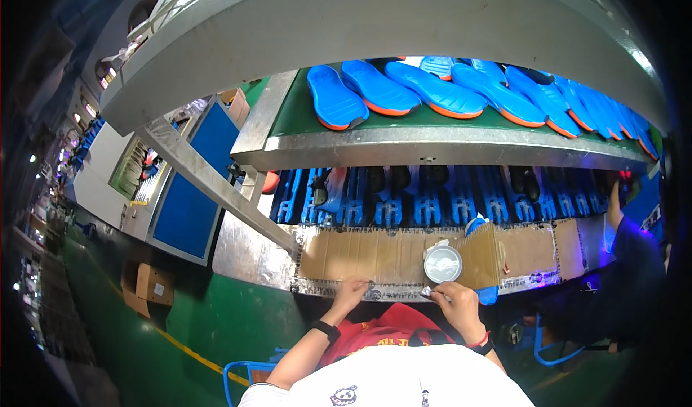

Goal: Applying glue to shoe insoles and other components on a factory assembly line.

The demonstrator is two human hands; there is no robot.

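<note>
My left hand [351,292] is at the front edge of the cardboard-covered ledge, thumb and fingers drawn together. Whatever may be between them is too small to make out. To its right, my right hand [457,305] is closed at the same edge, with a small whitish bit showing at its fingertips that I cannot name. Just beyond the right hand stands a round white tub [442,264] with pale contents. A folded cardboard piece [479,257] lies beside the tub, and a blue insole [488,295] sticks out from under its near end.
Blue insoles with orange edges [443,97] lie on a green conveyor belt [292,112] behind a metal rail. Below is a row of blue racks [389,209]. A metal strut [216,180] slants down at left. Another person's arm [615,209] reaches in at right.
</note>
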